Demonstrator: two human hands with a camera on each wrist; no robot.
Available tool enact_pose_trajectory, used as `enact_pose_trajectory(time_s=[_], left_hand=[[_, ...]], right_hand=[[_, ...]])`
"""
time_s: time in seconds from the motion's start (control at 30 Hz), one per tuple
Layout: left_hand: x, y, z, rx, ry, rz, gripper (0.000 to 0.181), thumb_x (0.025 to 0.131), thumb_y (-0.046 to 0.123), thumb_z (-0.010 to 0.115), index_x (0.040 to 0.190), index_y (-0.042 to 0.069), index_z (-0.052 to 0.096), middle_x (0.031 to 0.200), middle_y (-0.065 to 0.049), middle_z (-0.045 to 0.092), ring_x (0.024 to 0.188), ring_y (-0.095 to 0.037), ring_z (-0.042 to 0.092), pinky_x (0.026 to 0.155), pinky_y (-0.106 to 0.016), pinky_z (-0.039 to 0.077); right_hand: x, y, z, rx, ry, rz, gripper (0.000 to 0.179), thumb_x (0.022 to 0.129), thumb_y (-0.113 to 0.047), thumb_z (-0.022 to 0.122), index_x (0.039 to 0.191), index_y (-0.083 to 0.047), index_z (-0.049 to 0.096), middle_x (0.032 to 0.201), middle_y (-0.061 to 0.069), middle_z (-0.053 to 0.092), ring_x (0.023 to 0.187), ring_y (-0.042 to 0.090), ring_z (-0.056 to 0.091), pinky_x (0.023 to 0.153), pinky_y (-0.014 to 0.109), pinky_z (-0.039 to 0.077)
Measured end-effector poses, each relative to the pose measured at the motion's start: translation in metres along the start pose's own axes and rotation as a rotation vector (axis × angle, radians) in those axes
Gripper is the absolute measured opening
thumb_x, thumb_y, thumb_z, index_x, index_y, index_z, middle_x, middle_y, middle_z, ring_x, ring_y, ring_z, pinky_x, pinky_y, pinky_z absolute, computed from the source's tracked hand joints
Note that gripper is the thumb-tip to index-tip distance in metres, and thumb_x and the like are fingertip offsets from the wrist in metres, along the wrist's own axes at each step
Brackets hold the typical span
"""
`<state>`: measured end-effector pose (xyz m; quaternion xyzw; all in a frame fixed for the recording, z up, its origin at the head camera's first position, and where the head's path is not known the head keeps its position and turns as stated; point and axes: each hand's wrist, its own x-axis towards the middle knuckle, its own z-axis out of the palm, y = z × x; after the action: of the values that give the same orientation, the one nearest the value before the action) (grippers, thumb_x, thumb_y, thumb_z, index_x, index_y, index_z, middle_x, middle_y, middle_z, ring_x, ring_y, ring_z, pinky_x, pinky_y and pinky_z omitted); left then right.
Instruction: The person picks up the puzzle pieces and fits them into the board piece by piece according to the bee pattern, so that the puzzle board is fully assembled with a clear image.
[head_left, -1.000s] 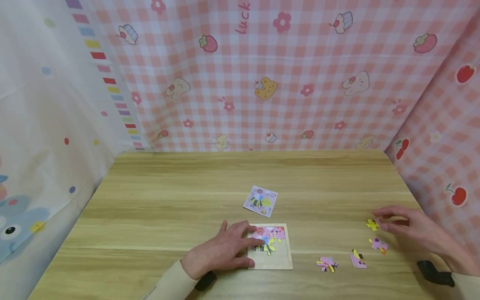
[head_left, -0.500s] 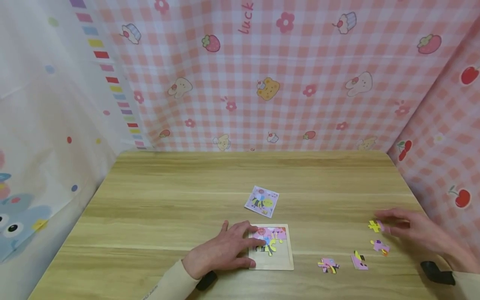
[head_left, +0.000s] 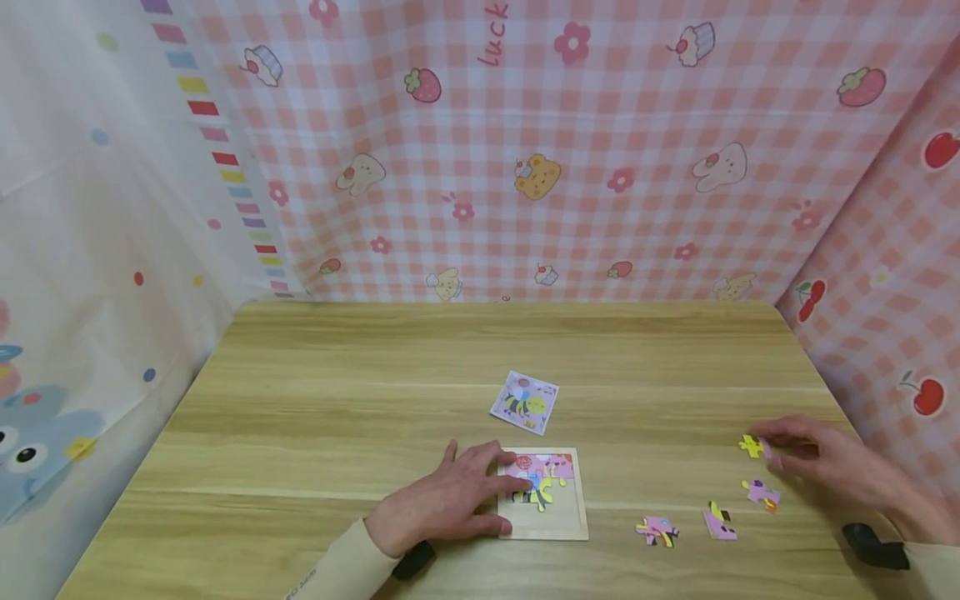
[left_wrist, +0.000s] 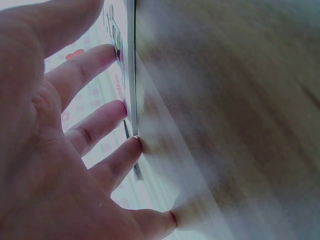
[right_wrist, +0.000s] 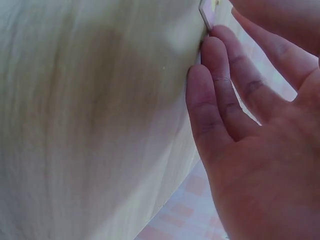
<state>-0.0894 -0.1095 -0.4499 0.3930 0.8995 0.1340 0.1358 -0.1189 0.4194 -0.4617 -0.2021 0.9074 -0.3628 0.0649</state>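
Note:
My left hand (head_left: 457, 492) lies spread over the left side of a small wooden puzzle tray (head_left: 564, 527), fingertips on its frame and on the pieces inside. Those set pieces (head_left: 536, 467) are pink, blue, yellow and black and fill the upper part and left middle. Far to the right, my right hand (head_left: 832, 458) pinches a yellow and pink puzzle piece (head_left: 752, 447) by its right side, close over the table. In the right wrist view, the edge of this puzzle piece (right_wrist: 206, 15) shows at the fingertips of the right hand (right_wrist: 250, 110).
Three loose puzzle pieces lie near the right hand: a pink one with orange (head_left: 762, 494), a corner piece (head_left: 720, 522) and a striped one (head_left: 657, 530). A bee picture card (head_left: 525, 403) lies behind the tray. Patterned curtains (head_left: 540, 150) border the table (head_left: 337, 400).
The right hand's fingers have closed in on the yellow and pink piece, which has turned slightly and shifted a little away from me. The left hand stays on the tray.

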Motion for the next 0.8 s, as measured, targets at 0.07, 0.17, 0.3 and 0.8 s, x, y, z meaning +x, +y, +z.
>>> enact_pose_trajectory(time_s=[0.07,0.17,0.3,0.8], left_hand=[[-0.0001,0.0002,-0.0003,0.0,-0.002,-0.002,0.052,0.097,0.048,0.069,0.147,0.036,0.058,0.152,-0.001,0.046,0.142,-0.018,0.039,0.11,-0.077,0.029],[-0.0004,0.0004,-0.0006,-0.002,-0.003,-0.002,0.052,0.097,0.048,0.069,0.147,0.036,0.058,0.152,0.0,0.046,0.142,-0.018,0.039,0.11,-0.077,0.03],[-0.0004,0.0003,0.0,-0.004,-0.004,0.0,0.052,0.097,0.048,0.069,0.147,0.036,0.058,0.152,0.0,0.046,0.142,-0.018,0.04,0.109,-0.077,0.03],[0.0005,0.0006,-0.0016,-0.015,-0.017,-0.003,0.053,0.097,0.049,0.069,0.148,0.037,0.057,0.153,0.0,0.045,0.142,-0.018,0.038,0.11,-0.077,0.029]], right_hand=[[0.0002,0.0007,0.0003,-0.013,0.003,-0.002,0.031,0.093,0.004,0.072,0.122,0.01,0.066,0.112,-0.014,0.067,0.098,-0.008,0.059,0.076,0.011,0.05],[0.0008,0.0012,0.0012,-0.03,0.017,0.003,0.03,0.093,0.003,0.072,0.122,0.01,0.067,0.112,-0.016,0.065,0.097,-0.007,0.058,0.076,0.012,0.05],[0.0014,-0.0001,0.0024,-0.04,0.019,0.002,0.029,0.093,0.002,0.073,0.12,0.009,0.068,0.111,-0.013,0.066,0.095,-0.005,0.059,0.075,0.013,0.049],[0.0013,0.0049,0.0017,-0.203,0.073,0.031,0.026,0.084,-0.002,0.083,0.108,-0.004,0.074,0.106,-0.001,0.066,0.088,-0.006,0.05,0.069,0.016,0.045]])
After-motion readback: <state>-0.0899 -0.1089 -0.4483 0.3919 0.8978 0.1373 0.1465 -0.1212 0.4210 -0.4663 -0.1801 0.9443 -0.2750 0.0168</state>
